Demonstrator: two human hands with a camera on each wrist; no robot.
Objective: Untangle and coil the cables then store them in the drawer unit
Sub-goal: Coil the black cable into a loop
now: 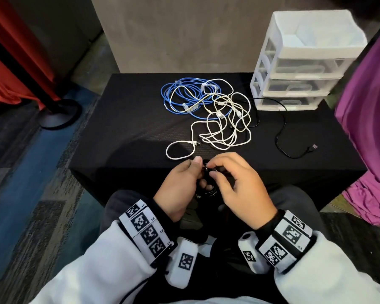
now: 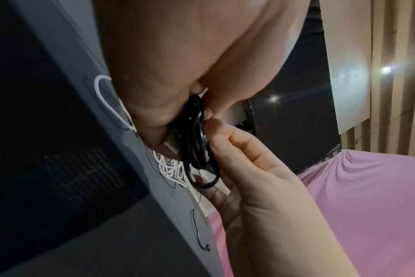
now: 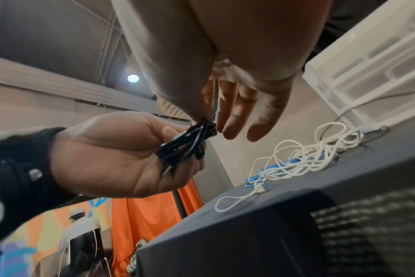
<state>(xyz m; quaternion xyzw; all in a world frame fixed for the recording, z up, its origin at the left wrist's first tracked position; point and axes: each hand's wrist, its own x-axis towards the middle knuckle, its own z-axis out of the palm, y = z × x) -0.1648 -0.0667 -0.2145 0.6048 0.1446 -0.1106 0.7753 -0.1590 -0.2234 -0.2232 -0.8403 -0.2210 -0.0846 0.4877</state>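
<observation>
Here, black cable coil (image 3: 187, 144) (tight, glossy loops) at near table (image 1: 127, 128) edge | left hand (image 1: 180, 185) grip curls round it | right hand (image 1: 239, 185) pinches top strand | plugs hidden.

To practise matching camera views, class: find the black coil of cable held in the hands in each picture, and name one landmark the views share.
Head: black coil low centre, between left hand and right hand.
Left wrist: centre, hanging below the palm.
Right wrist: left of centre, across the left hand's fingers.
Shared landmark: white cable on the black table.
</observation>
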